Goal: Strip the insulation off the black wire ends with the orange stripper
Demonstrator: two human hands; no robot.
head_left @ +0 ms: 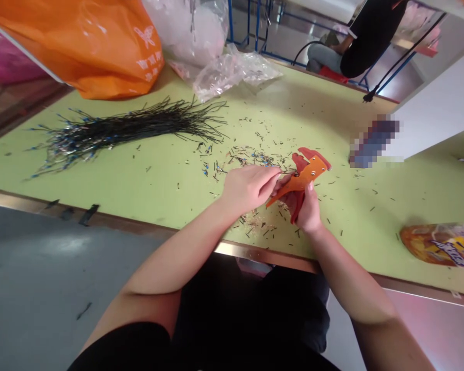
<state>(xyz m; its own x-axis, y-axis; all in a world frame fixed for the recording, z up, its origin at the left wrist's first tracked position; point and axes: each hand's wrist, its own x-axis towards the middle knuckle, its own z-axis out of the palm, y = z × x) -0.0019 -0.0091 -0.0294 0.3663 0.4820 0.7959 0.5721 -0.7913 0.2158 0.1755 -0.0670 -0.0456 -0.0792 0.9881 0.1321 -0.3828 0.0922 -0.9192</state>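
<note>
My right hand [306,210] grips the red handles of an orange-and-red self-adjusting wire stripper [307,171]. My left hand [249,189] pinches a thin black wire [286,173] between its fingertips, and the wire's end reaches the tool's jaws. A large bundle of black wires [127,130] with blue terminals lies to the left on the green table [317,105]. Cut wire scraps and small blue bits [251,157] are strewn around and beneath both hands.
An orange plastic bag [81,46] and clear plastic bags [220,72] lie along the far table edge. A printed snack packet [443,245] sits at the right. A seated person [365,44] is beyond the table. My lap lies below the near edge.
</note>
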